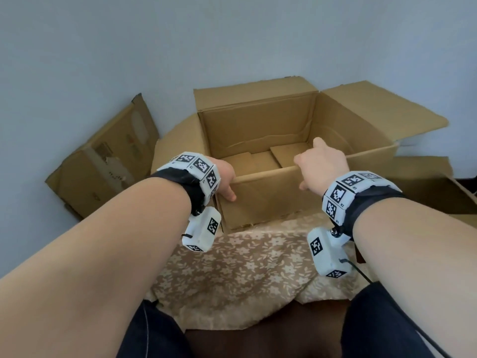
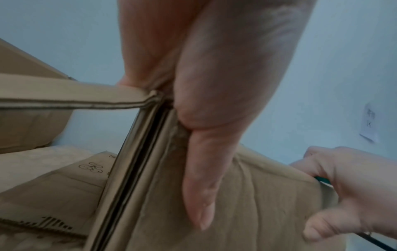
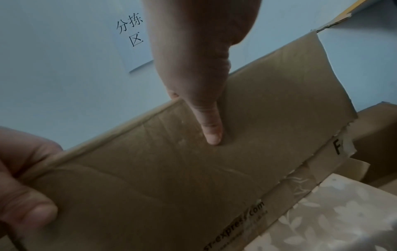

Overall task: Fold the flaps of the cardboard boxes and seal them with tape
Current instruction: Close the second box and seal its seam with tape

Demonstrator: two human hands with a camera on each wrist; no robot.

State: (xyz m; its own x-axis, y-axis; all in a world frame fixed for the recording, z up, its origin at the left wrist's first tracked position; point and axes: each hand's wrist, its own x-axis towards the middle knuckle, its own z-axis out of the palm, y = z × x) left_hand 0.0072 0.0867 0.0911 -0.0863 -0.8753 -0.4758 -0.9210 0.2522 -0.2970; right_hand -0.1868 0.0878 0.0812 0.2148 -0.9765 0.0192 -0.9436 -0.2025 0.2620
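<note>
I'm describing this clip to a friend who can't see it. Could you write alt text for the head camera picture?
Two bare hands, the left hand and the right hand, grip the near top edge of an open cardboard box, thumbs on its outer face. It stands on a floral cloth with its flaps spread open; a flattened box leans against the pale wall.

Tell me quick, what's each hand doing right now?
Left hand: grips the near wall of the open cardboard box at its left corner.
Right hand: grips that wall's top edge.

Both arms reach forward; left hand [image 1: 227, 180] and right hand [image 1: 322, 164] clamped (thumbs outside).
</note>
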